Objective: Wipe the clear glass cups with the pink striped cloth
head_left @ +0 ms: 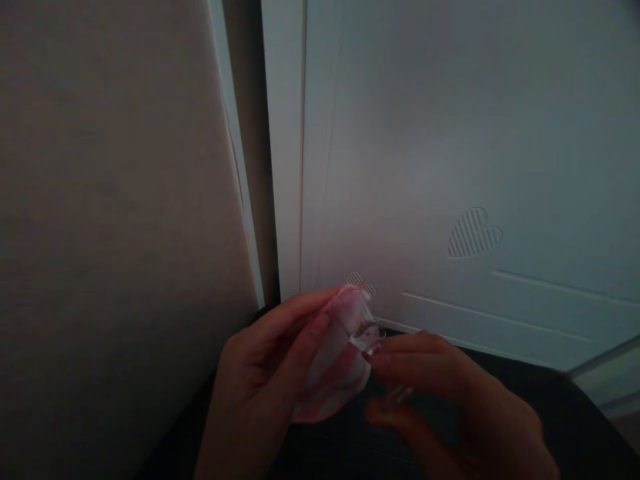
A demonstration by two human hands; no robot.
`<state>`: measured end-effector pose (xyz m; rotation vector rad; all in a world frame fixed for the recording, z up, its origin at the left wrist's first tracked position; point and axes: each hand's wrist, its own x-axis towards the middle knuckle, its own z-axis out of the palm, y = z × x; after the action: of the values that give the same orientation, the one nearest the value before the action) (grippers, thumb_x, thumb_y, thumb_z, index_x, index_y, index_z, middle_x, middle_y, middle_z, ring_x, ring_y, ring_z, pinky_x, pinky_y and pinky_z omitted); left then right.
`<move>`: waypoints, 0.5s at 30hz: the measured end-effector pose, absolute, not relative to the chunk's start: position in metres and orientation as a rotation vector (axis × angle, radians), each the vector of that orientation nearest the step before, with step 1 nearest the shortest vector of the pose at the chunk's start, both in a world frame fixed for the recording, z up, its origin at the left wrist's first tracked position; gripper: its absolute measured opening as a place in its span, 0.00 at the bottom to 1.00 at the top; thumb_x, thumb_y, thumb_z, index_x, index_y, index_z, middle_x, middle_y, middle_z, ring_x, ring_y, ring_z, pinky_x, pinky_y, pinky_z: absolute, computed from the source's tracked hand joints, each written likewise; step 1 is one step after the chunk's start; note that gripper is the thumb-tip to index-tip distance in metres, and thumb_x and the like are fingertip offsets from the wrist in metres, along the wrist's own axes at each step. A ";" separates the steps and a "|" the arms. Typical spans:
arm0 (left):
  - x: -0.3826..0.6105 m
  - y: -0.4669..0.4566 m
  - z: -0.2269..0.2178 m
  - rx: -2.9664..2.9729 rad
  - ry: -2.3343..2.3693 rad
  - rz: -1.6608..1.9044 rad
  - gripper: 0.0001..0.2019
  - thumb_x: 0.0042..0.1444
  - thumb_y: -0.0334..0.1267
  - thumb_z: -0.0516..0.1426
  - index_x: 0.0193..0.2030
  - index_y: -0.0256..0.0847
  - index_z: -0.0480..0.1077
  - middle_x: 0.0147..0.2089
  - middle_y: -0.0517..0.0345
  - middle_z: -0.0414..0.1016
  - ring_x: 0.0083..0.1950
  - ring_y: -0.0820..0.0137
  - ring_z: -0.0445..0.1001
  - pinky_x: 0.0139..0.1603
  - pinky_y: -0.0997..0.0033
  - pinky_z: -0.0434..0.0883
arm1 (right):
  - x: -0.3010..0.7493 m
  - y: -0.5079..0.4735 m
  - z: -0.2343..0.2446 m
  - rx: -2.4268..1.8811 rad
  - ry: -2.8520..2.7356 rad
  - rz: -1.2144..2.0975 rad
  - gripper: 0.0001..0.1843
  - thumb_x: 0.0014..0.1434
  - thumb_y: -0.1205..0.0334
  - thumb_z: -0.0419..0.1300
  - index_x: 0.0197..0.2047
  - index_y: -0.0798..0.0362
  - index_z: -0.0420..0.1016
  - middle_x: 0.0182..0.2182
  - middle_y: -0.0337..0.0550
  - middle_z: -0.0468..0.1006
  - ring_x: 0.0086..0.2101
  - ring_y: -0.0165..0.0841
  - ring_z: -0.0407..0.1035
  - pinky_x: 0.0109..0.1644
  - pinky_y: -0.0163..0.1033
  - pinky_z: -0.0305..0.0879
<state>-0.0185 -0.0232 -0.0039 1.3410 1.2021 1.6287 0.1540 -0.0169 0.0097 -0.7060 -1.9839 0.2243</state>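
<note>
My left hand (pixel 270 373) is closed on a pink-and-white soft cloth item (pixel 337 377), its thumb pressing the upper edge. The cloth hangs down below the fingers in loose folds. At its right side sits a small clear plastic piece (pixel 367 335), which touches the cloth and looks like a clip; the dim light hides its exact shape. My right hand (pixel 450 393) has its fingertips on this piece. Another clear bit (pixel 397 397) shows between the right thumb and fingers, probably part of the same piece.
A white panel (pixel 400 167) with embossed hearts (pixel 473 233) and raised lines stands upright close ahead. To the left rises a plain brownish wall (pixel 110 200) with a pale edge strip (pixel 237 153). A dark surface (pixel 345 447) lies beneath my hands.
</note>
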 end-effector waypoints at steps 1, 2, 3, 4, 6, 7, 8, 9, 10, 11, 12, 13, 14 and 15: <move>-0.017 -0.024 -0.004 1.337 1.194 1.630 0.10 0.61 0.40 0.58 0.47 0.59 0.78 0.47 0.72 0.83 0.45 0.68 0.81 0.37 0.83 0.76 | 0.153 -0.018 0.010 -0.707 -1.955 0.254 0.12 0.55 0.63 0.68 0.43 0.44 0.74 0.38 0.31 0.83 0.35 0.29 0.78 0.40 0.29 0.73; -0.015 -0.024 -0.003 1.319 1.192 1.634 0.11 0.61 0.41 0.58 0.47 0.59 0.77 0.47 0.72 0.83 0.45 0.69 0.82 0.38 0.82 0.76 | 0.153 -0.019 0.010 -0.707 -1.933 0.274 0.12 0.55 0.64 0.68 0.42 0.44 0.74 0.38 0.30 0.83 0.36 0.29 0.78 0.40 0.29 0.72; -0.013 -0.025 -0.003 1.292 1.193 1.651 0.11 0.60 0.41 0.59 0.47 0.59 0.77 0.46 0.72 0.83 0.44 0.69 0.82 0.39 0.82 0.76 | 0.153 -0.020 0.010 -0.704 -1.929 0.277 0.13 0.55 0.66 0.68 0.42 0.45 0.73 0.38 0.31 0.83 0.36 0.29 0.78 0.41 0.29 0.72; -0.011 -0.026 -0.002 1.261 1.198 1.663 0.10 0.60 0.41 0.59 0.47 0.58 0.77 0.45 0.72 0.83 0.44 0.69 0.82 0.40 0.82 0.76 | 0.153 -0.021 0.011 -0.696 -1.936 0.270 0.13 0.55 0.68 0.68 0.42 0.46 0.73 0.38 0.31 0.82 0.36 0.29 0.78 0.41 0.29 0.72; -0.009 -0.026 -0.002 1.221 1.196 1.683 0.10 0.59 0.41 0.60 0.46 0.57 0.78 0.44 0.72 0.84 0.43 0.69 0.82 0.41 0.81 0.76 | 0.154 -0.022 0.012 -0.674 -1.959 0.255 0.13 0.54 0.71 0.67 0.41 0.47 0.73 0.37 0.32 0.82 0.37 0.29 0.78 0.41 0.29 0.71; -0.009 -0.026 -0.001 1.220 1.188 1.684 0.09 0.59 0.40 0.60 0.45 0.57 0.79 0.43 0.72 0.84 0.42 0.69 0.82 0.40 0.81 0.76 | 0.155 -0.022 0.013 -0.655 -1.962 0.260 0.13 0.54 0.72 0.67 0.41 0.48 0.73 0.37 0.33 0.82 0.36 0.29 0.78 0.40 0.29 0.71; -0.009 -0.025 -0.001 1.234 1.173 1.672 0.09 0.59 0.40 0.60 0.44 0.57 0.79 0.43 0.72 0.84 0.42 0.69 0.82 0.40 0.82 0.76 | 0.155 -0.022 0.014 -0.636 -1.956 0.272 0.13 0.53 0.72 0.67 0.40 0.49 0.73 0.36 0.34 0.82 0.35 0.29 0.78 0.39 0.29 0.72; -0.010 -0.025 -0.001 1.250 1.158 1.658 0.09 0.59 0.40 0.60 0.44 0.56 0.79 0.43 0.72 0.84 0.42 0.69 0.82 0.39 0.82 0.76 | 0.155 -0.021 0.015 -0.617 -1.943 0.286 0.13 0.53 0.73 0.68 0.40 0.50 0.74 0.35 0.34 0.82 0.35 0.29 0.78 0.39 0.28 0.72; -0.010 -0.025 -0.001 1.254 1.154 1.652 0.09 0.59 0.40 0.60 0.44 0.56 0.79 0.43 0.71 0.84 0.43 0.69 0.82 0.39 0.81 0.76 | 0.155 -0.021 0.016 -0.603 -1.927 0.301 0.13 0.52 0.73 0.68 0.39 0.50 0.74 0.34 0.35 0.82 0.33 0.29 0.78 0.37 0.28 0.72; -0.011 -0.025 0.000 1.252 1.156 1.660 0.09 0.59 0.40 0.60 0.44 0.56 0.79 0.44 0.70 0.84 0.43 0.69 0.82 0.39 0.81 0.76 | 0.156 -0.020 0.017 -0.596 -1.918 0.315 0.14 0.51 0.73 0.69 0.39 0.51 0.74 0.33 0.35 0.82 0.32 0.29 0.77 0.36 0.28 0.72; -0.011 -0.026 0.001 1.239 1.170 1.667 0.09 0.58 0.40 0.60 0.45 0.55 0.79 0.44 0.69 0.84 0.44 0.68 0.82 0.40 0.81 0.76 | 0.156 -0.019 0.017 -0.600 -1.913 0.328 0.14 0.51 0.73 0.69 0.39 0.51 0.74 0.33 0.35 0.82 0.31 0.29 0.77 0.35 0.28 0.72; -0.011 -0.026 0.001 1.217 1.189 1.688 0.09 0.58 0.41 0.61 0.45 0.54 0.79 0.44 0.67 0.84 0.43 0.68 0.82 0.40 0.80 0.76 | 0.156 -0.019 0.016 -0.614 -1.910 0.342 0.15 0.51 0.72 0.70 0.40 0.50 0.73 0.32 0.34 0.82 0.31 0.29 0.77 0.35 0.29 0.72; -0.010 -0.026 0.002 1.218 1.197 1.687 0.09 0.58 0.41 0.61 0.45 0.53 0.79 0.45 0.66 0.84 0.43 0.66 0.82 0.39 0.79 0.76 | 0.157 -0.020 0.015 -0.627 -1.912 0.361 0.15 0.50 0.71 0.70 0.40 0.49 0.73 0.32 0.34 0.82 0.31 0.29 0.77 0.34 0.29 0.73; -0.009 -0.027 0.003 1.199 1.233 1.676 0.08 0.58 0.42 0.61 0.43 0.52 0.80 0.45 0.64 0.84 0.43 0.66 0.82 0.40 0.77 0.77 | 0.157 -0.020 0.014 -0.649 -1.908 0.376 0.16 0.51 0.69 0.70 0.41 0.48 0.72 0.32 0.34 0.82 0.31 0.30 0.77 0.34 0.30 0.73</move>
<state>-0.0086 -0.0269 0.0029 1.1985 1.2326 1.6764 0.1569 -0.0203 0.0140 -0.6495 -1.9082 0.3762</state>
